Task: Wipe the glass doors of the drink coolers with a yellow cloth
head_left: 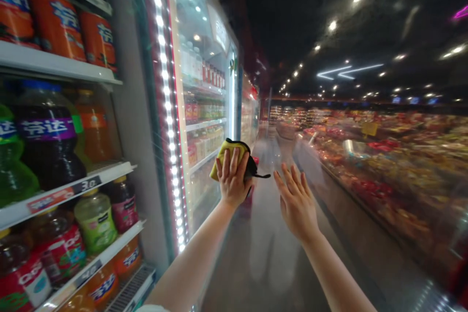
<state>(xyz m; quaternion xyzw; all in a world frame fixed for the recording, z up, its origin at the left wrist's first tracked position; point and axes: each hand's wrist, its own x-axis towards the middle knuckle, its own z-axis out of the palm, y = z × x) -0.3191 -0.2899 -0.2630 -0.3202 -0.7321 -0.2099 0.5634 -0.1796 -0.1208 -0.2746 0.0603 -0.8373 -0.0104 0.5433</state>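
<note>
My left hand (pixel 233 183) is spread over a folded yellow cloth (pixel 216 170) with a black edge and a dark underside. A thin black loop trails from the cloth to the right. The cloth appears pressed flat against a see-through pane, though the pane's surface is hard to make out. To the right, my right hand (pixel 298 204) is raised with its palm forward and fingers apart, holding nothing. Whether it touches glass I cannot tell. A faint pale smear beyond it looks like a reflection.
Close on the left, shelves hold orange cans (pixel 58 22), a dark soda bottle (pixel 49 131) and other drinks. A lit LED strip (pixel 168 107) borders a glass-fronted drinks cooler (pixel 204 122). Blurred heaps of packaged goods (pixel 395 156) line the right of the aisle floor (pixel 270 263).
</note>
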